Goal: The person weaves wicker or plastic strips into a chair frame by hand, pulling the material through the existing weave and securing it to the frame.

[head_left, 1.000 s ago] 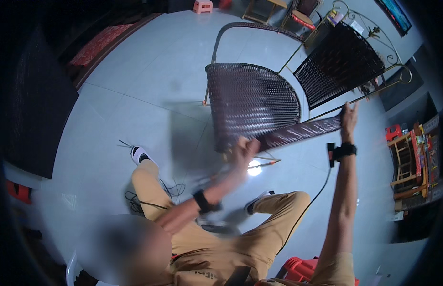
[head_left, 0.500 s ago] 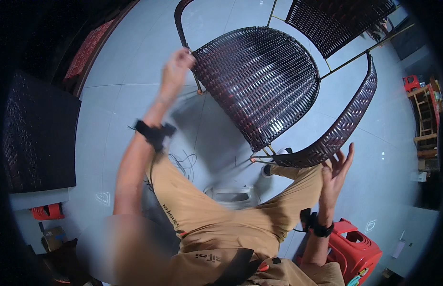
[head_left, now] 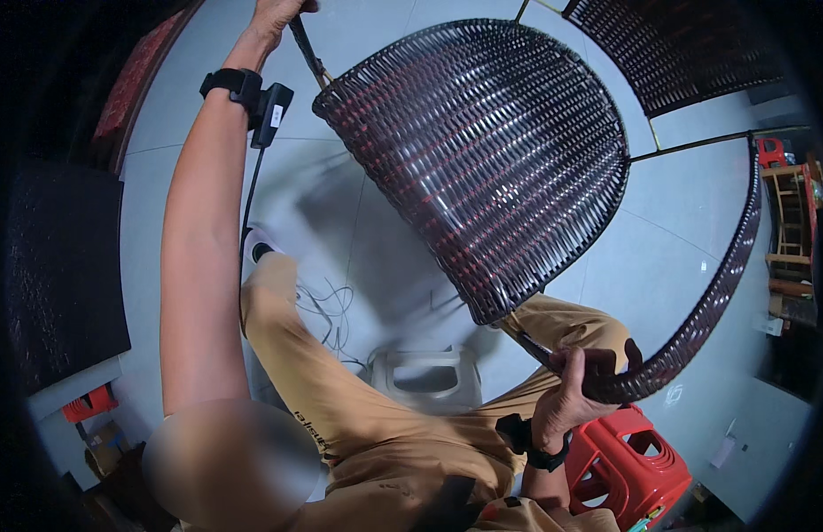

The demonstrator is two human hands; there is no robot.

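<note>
A dark brown woven wicker armchair (head_left: 482, 160) fills the upper middle, its seat raised toward me and tilted. My left hand (head_left: 278, 16) is closed round the chair's left armrest at the top edge of the view, partly cut off by the frame. At the lower right, my right hand (head_left: 573, 390) grips the front end of the curved right armrest (head_left: 695, 341), thumb on one side and fingers hidden behind it. Black straps with small devices sit on both wrists. The chair's woven backrest (head_left: 686, 53) runs out of view at the upper right.
A pale plastic stool (head_left: 427, 377) stands between my legs, near loose grey cable (head_left: 327, 310) on the tiled floor. Stacked red plastic stools (head_left: 637, 465) are beside my right arm. At the left is a dark panel-like surface (head_left: 70, 275); wooden furniture (head_left: 788, 213) stands far right.
Both hands have taken hold of the armrests; earlier, the left was blurred beside the seat and the right open against the right armrest. The chair has risen closer and tilted.
</note>
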